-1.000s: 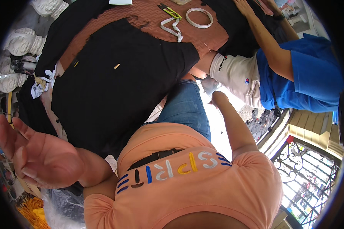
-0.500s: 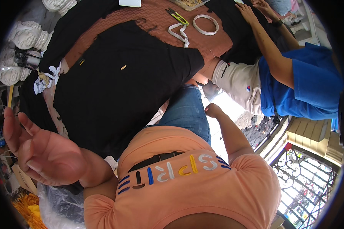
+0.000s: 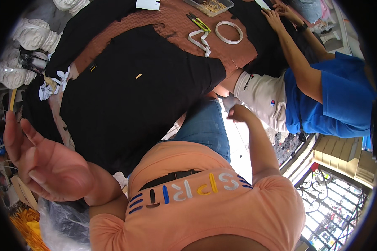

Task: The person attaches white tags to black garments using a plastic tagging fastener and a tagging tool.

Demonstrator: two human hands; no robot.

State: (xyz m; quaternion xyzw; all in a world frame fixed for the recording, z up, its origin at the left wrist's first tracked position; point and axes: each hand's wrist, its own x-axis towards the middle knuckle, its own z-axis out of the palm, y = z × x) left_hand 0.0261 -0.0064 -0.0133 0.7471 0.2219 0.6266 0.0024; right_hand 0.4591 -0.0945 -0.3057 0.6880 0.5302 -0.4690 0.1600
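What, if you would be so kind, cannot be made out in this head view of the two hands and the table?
- Right hand: closed; whether it holds anything is hidden, too small to tell.
- Open left hand: whatever lies beyond it is blocked.
- Clear plastic tray: cut off by the top edge.
- Large black garment: its near edge is hidden by the peach shirt.

Beyond the open left hand (image 3: pixel 46 167), a matt black cloth garment (image 3: pixel 134 96) covers the desk (image 3: pixel 171 21), topped in rough, ribbed reddish-brown fabric. Farther off lie white cloth tape (image 3: pixel 228 32) and glossy plastic-handled snips (image 3: pixel 198 22).
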